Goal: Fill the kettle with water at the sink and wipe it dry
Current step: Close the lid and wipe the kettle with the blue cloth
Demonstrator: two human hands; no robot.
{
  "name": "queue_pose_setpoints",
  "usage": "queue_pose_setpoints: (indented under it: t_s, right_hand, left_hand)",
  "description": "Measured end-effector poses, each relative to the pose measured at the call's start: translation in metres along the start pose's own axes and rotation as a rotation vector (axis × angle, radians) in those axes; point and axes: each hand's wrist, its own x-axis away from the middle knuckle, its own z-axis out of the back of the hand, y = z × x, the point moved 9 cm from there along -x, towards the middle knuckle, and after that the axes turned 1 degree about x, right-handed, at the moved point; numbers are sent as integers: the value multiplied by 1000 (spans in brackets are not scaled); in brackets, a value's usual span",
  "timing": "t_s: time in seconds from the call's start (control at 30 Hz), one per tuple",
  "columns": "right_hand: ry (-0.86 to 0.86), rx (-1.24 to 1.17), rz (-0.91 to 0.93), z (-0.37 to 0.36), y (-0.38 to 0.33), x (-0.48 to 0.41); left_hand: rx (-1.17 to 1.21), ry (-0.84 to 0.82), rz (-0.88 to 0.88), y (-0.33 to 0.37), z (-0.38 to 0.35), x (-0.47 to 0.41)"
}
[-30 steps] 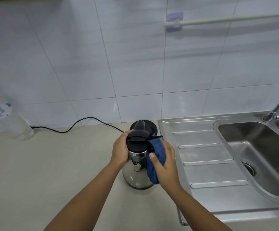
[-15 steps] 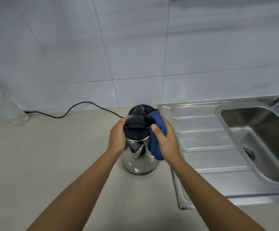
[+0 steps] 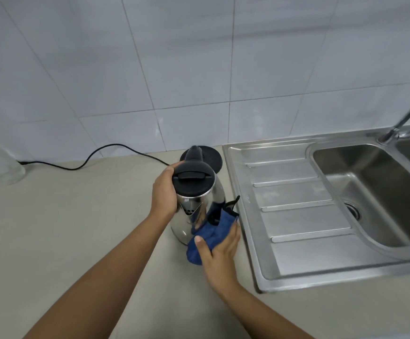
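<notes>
A steel kettle (image 3: 200,204) with a black lid stands upright on the beige counter, just left of the sink's draining board. My left hand (image 3: 164,189) grips its upper left side below the lid. My right hand (image 3: 220,250) holds a blue cloth (image 3: 207,237) against the kettle's lower right side, near its base. The cloth's far side is hidden behind the kettle. The steel sink (image 3: 370,192) lies to the right, with its tap (image 3: 406,118) at the back.
The kettle's black power base (image 3: 212,156) sits behind it by the tiled wall, its black cord (image 3: 96,157) running left along the counter. A clear plastic bottle (image 3: 0,165) stands at the far left. The draining board (image 3: 297,216) adjoins the kettle.
My right hand has slid the blue cloth down from beside the lid to the kettle's lower right side. My left hand keeps its hold. The view has tilted down.
</notes>
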Motion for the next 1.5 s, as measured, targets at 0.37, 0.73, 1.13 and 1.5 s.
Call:
queue_pose_setpoints:
  t_s: [0.37, 0.73, 1.13, 1.5]
  right_hand:
    - [-12, 71, -136, 104, -33, -77]
    - [-139, 985, -147, 84, 13, -47]
    - [-155, 379, -14, 16, -8, 5]
    - [-61, 79, -36, 4, -16, -29]
  left_hand:
    - [-66, 14, 26, 3, 5, 9]
    - [-59, 106, 28, -3, 2, 30]
    - [-18, -83, 140, 2, 2, -22]
    - [-229, -228, -21, 10, -2, -66]
